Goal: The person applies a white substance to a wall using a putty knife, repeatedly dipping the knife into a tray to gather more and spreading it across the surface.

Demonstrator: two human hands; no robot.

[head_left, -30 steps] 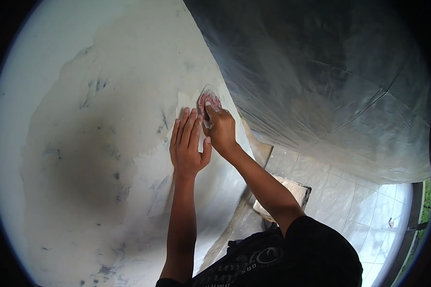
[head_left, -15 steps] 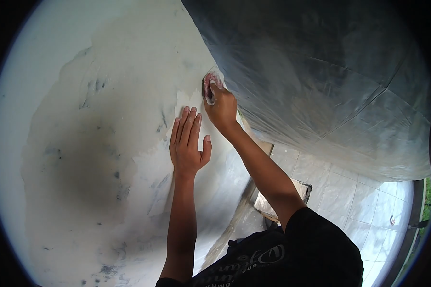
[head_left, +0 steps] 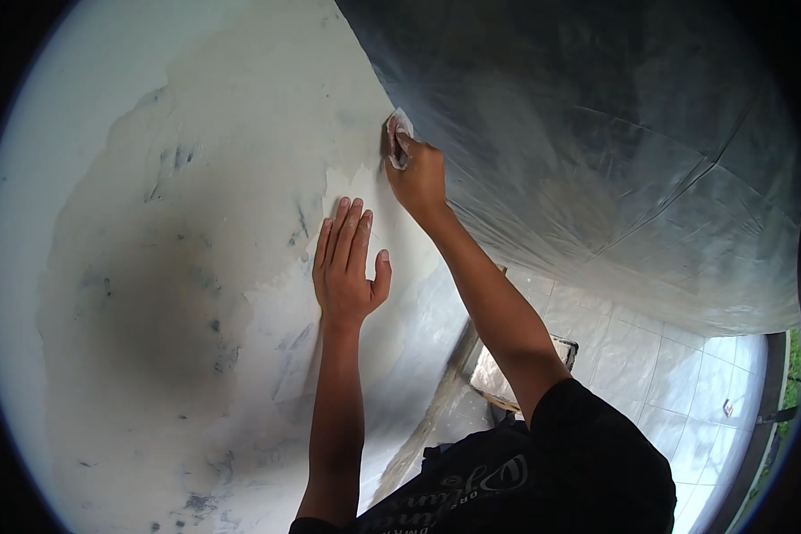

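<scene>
My left hand lies flat against the pale, patchy wall, fingers stretched upward and thumb apart. Higher and to its right, my right hand grips a reddish, white-smeared pad. The pad touches the wall at its right edge, where a dark plastic sheet begins. Its face against the wall is mostly hidden. Dark specks and uneven grey patches mark the wall's surface.
Below the sheet, a tiled floor shows at the lower right. A shallow, light-coloured tray or box sits partly behind my right forearm. A small reddish object lies on the floor.
My right hand and the pad have moved slightly up along the wall's edge, and the pad is turned more upright. My left hand has stayed nearly in place.
</scene>
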